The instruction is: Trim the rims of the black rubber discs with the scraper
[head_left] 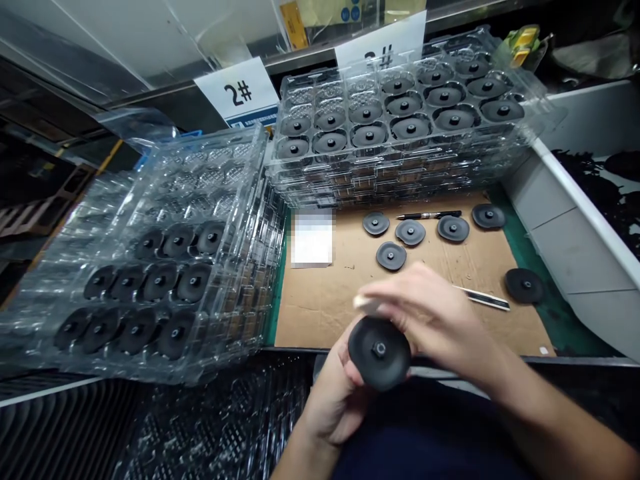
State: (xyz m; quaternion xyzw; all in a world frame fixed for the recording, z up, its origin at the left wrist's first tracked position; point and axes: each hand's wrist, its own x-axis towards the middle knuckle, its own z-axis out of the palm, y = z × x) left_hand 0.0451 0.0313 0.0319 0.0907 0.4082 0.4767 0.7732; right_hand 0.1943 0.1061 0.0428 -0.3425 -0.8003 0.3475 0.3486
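Observation:
My left hand (pixel 341 387) grips a round black rubber-like disc (pixel 379 352) by its edge. The disc's face is turned towards me, with a small raised hub in its middle. My right hand (pixel 431 317), a little blurred by motion, is closed at the disc's upper rim. From its fingers sticks a small pale-tipped object (pixel 361 302), too smeared to name exactly. Beyond my hands, several more black discs (pixel 411 231) lie spread on the cardboard sheet (pixel 320 303).
Stacked clear plastic trays (pixel 225 257) stand at the left, and another stack (pixel 400 150) at the back; both hold black discs. A black pen (pixel 429 215), a white strip-shaped tool (pixel 484 298) and a white paper (pixel 311 240) lie on the cardboard. A grey bin (pixel 585 247) borders the right.

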